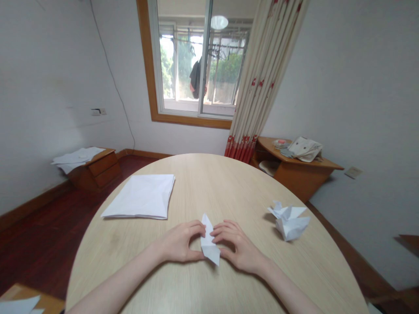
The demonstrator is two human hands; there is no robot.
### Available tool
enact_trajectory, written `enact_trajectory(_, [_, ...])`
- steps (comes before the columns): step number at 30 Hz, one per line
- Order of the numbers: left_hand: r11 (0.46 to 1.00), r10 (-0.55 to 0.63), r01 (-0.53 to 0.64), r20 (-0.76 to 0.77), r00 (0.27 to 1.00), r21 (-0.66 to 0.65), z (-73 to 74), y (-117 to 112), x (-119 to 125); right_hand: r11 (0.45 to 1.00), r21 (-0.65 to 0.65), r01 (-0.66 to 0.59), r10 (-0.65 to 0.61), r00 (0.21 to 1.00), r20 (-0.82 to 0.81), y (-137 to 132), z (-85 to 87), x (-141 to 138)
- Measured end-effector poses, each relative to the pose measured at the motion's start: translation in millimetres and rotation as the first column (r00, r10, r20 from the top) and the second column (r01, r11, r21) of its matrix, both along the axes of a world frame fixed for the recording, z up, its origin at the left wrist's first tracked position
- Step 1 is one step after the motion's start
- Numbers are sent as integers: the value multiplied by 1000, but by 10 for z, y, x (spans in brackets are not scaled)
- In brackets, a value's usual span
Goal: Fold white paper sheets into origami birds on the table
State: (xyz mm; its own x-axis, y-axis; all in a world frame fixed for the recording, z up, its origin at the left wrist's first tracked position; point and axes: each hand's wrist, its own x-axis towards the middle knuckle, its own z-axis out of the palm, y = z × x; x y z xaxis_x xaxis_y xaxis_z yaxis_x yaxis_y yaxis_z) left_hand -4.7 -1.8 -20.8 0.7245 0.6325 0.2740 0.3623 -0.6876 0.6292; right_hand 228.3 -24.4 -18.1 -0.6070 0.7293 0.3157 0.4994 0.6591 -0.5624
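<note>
A narrow piece of folded white paper (209, 244) with pointed ends is held between my two hands, low over the near middle of the round table (222, 183). My left hand (181, 241) pinches its left edge, thumb near the bottom and fingers higher up. On the opposite edge, the fingertips and thumb of my right hand (240, 246) close against the paper. A crease runs across its lower part. To the right lie folded white paper figures (290, 222), close together; how many there are I cannot tell.
A stack of white paper (140, 196) lies at the table's left. Beyond the table are a low drawer cabinet (104, 168) with papers on top, a curtain (252, 87) by the window, and a wooden desk (301, 174) bearing a cloth bag (306, 148).
</note>
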Motion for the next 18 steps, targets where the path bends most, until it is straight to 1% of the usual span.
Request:
enact_trajectory(4, [994, 38, -39, 15, 999, 100, 2, 4, 16, 1000, -9, 5, -6, 998, -61, 9, -32, -19])
enact_trajectory(6, [991, 53, -55, 19, 998, 122, 5, 1, 27, 1000, -19, 9, -11, 997, -77, 9, -46, -33])
enact_trajectory(11, [997, 63, -65, 31, 998, 42, -12, -9, 57, 998, -30, 59, -62, 993, -101, 3, -116, -76])
enact_trajectory(14, [993, 114, -115, 49, 992, 13, -42, -5, 70, 995, -47, 93, -98, 988, -118, -3, -157, -103])
enact_trajectory(18, [982, 171, -158, 131, 976, -107, -112, 17, 74, 987, -70, 144, -152, 981, -124, -8, -187, -127])
